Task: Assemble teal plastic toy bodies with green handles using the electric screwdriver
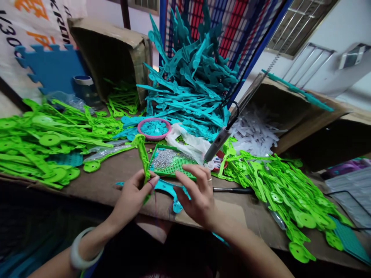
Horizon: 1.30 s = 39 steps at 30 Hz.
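The left hand (135, 193) was clamped on one green plastic part (142, 152), pinched between thumb and fingers and tilted upward above the near edge of the brown table (110, 170). The fingers of the right hand (199, 195) stood apart, curved, just beside it. A thin reddish line ran by the left thumb, too blurred to name.

Largest of all was one turquoise heap (191, 88), too tangled to count: flat, long plastic pieces with rounded ends, jutting out like splinters. Two green heaps flanked the work, the left heap (52, 139) and the right heap (290, 193), both of slender, glossy arms ending in discs. One rough cardboard box (124, 33) gaped at the left, with green pieces inside. One pile of translucent white strips (252, 129) lay behind the right heap.

In the middle were one green perforated tray (181, 164), partly covered with small silvery metal bits (165, 157), and one crumpled white plastic bag (191, 143) behind it. One grey driver (218, 143) hung aslant before the bag, hiding part of it. The right hand blocked the tray's near right corner, and also overlapped one turquoise piece (166, 187) lying below. One round pink basket (153, 138) held turquoise chips. Smallest was one ring (209, 180) on the right hand.
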Motion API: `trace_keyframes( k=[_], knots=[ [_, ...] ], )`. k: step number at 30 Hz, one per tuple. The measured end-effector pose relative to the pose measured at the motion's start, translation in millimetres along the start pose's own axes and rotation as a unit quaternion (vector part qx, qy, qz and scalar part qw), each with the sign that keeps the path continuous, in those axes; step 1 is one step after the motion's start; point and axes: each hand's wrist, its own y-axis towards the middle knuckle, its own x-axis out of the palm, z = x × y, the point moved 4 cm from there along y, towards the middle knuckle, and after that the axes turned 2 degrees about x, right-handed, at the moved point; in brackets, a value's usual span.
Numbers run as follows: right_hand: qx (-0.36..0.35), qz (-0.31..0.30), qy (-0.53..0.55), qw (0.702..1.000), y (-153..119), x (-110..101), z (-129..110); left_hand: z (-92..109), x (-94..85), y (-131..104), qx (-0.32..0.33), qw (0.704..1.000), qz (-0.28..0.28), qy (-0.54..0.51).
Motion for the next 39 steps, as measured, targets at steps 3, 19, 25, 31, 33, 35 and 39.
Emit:
trace_keyframes(
  k=[3,19,25,31,33,35,39],
  knots=[
    [-0.109,-0.109,-0.065,0.986,14,6,4,3,16.2,-10,-0.062,0.987,-0.066,-0.131],
    [-0.206,-0.261,-0.075,0.940,28,-18,3,20,31.3,-43,-0.240,0.896,-0.153,-0.340],
    [-0.203,-0.244,-0.106,0.942,33,-20,6,19,34.8,-68,-0.282,0.860,-0.250,-0.345],
    [-0.108,-0.223,-0.079,0.965,24,-10,5,25,32.3,-65,-0.204,0.916,-0.250,-0.237],
    [-0.076,-0.215,-0.061,0.972,20,-7,6,29,32.0,-60,-0.172,0.927,-0.261,-0.207],
    [-0.051,-0.211,-0.047,0.975,16,-4,7,34,30.2,-56,-0.144,0.936,-0.264,-0.182],
    [-0.029,-0.202,-0.028,0.979,12,1,9,36,21.9,-50,-0.101,0.957,-0.235,-0.136]
  ],
)
